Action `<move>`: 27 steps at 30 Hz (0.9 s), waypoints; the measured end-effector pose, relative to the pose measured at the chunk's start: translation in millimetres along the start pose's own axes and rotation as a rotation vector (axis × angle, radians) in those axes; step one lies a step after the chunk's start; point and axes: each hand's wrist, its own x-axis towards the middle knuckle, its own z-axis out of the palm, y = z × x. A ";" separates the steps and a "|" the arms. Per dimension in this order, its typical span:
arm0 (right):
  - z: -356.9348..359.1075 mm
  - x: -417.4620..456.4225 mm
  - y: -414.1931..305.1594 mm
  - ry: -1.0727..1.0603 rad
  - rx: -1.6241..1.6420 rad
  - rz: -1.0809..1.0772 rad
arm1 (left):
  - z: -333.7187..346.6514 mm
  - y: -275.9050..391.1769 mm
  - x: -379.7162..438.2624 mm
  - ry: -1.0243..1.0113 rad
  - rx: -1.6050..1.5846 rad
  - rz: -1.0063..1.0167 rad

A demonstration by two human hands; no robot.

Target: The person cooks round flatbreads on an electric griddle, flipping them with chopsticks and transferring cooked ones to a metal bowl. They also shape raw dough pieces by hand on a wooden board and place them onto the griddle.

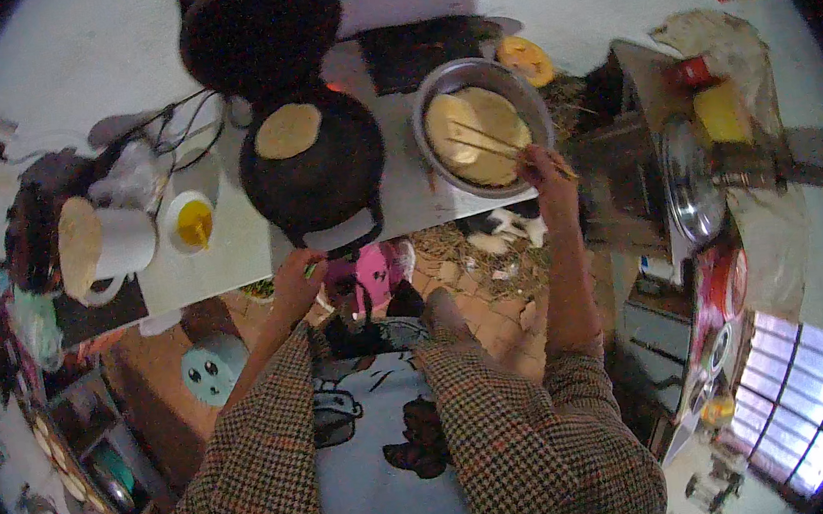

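My right hand holds a pair of chopsticks over a metal bowl with several golden flatbreads in it. The chopstick tips lie on the flatbreads. To the left, a black electric griddle has its round lid raised, and a small pale flatbread lies towards the back of its plate. My left hand is at the table edge, just below the griddle's front handle. Its fingers are bent and something small and green shows by them; its grip is unclear.
A white mug-like container of pale batter and a small bowl of yellow liquid stand on the left. Cables run behind them. A cut orange squash is behind the metal bowl. A black-and-white animal and straw are below the table.
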 end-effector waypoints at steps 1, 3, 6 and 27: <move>21.2 -0.5 18.7 -0.140 0.098 0.052 | -4.1 1.0 -0.1 0.016 -0.007 0.007; 71.9 0.6 60.8 -0.232 0.049 0.200 | -8.0 -11.3 -5.9 0.052 -0.071 -0.011; 135.4 10.6 122.7 -0.223 0.231 0.185 | -25.9 -10.7 -13.8 0.061 -0.024 -0.068; 258.3 36.8 194.3 -0.292 0.567 0.354 | -55.3 -37.0 -61.5 0.153 0.074 -0.269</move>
